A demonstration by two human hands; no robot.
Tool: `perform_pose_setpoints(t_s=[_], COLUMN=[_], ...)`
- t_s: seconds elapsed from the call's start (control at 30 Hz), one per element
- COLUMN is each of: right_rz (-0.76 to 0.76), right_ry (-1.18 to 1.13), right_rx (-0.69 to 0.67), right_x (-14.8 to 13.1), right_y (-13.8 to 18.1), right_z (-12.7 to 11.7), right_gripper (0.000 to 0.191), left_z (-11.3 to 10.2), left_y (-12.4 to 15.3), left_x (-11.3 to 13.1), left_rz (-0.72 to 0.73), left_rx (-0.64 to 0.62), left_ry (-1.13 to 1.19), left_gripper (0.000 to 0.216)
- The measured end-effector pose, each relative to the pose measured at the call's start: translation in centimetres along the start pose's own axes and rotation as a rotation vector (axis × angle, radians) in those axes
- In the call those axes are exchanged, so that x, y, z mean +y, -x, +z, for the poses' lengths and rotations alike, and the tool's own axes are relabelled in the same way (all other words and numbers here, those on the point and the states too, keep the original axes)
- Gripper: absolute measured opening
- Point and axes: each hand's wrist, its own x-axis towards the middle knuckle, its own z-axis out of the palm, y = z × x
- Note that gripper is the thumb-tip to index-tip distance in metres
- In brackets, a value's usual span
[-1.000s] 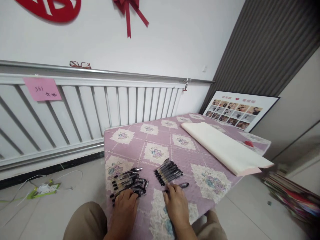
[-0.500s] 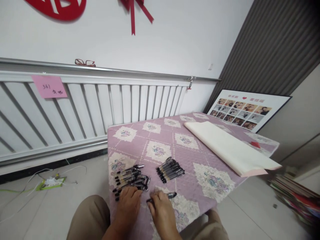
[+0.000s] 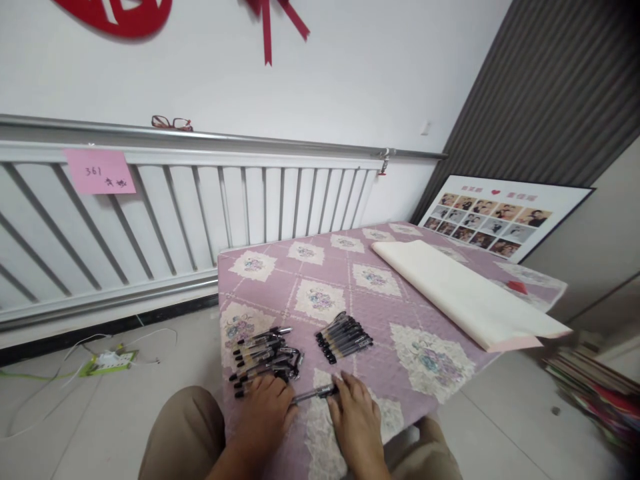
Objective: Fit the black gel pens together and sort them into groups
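Both my hands meet on one black pen (image 3: 314, 394) lying across the near edge of a purple quilted table (image 3: 300, 280). My left hand (image 3: 265, 413) pinches its left end, and my right hand (image 3: 356, 420) grips its right end with curled fingers. Just above my left hand lies a loose heap of black pens (image 3: 265, 360). A tidy row of several black pens (image 3: 345, 337) lies above my right hand, a little apart from it.
A folded cream sheet (image 3: 465, 297) lies on the table's right side, with a small red item (image 3: 517, 287) beyond it. A white radiator (image 3: 200, 213) runs along the wall behind. A framed photo board (image 3: 500, 217) leans at the right. A power strip (image 3: 105, 361) and cables lie on the floor at left.
My right hand carried a pen from the right toward the left hand. Now both hands hold that pen between them, and my left hand has shifted slightly right off the heap.
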Motion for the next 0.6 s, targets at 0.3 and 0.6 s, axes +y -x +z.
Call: perform_pose_setpoints(t_s=[0.3, 0.6], right_rz=[0.100, 0.377], right_ry=[-0.562, -1.122], right_rx=[-0.228, -0.265], right_x=[-1.9, -6.1], right_y=[-0.6, -1.6], right_z=[-1.8, 0.5], right_gripper=[0.014, 0.029], left_z=[0.4, 1.9], left_y=[0.0, 0.5], left_x=[-0.2, -0.6], left_rz=[0.067, 0.035], left_rx=[-0.004, 0.125], left_ry=[-0.027, -0.010], left_gripper=[0.008, 0.034])
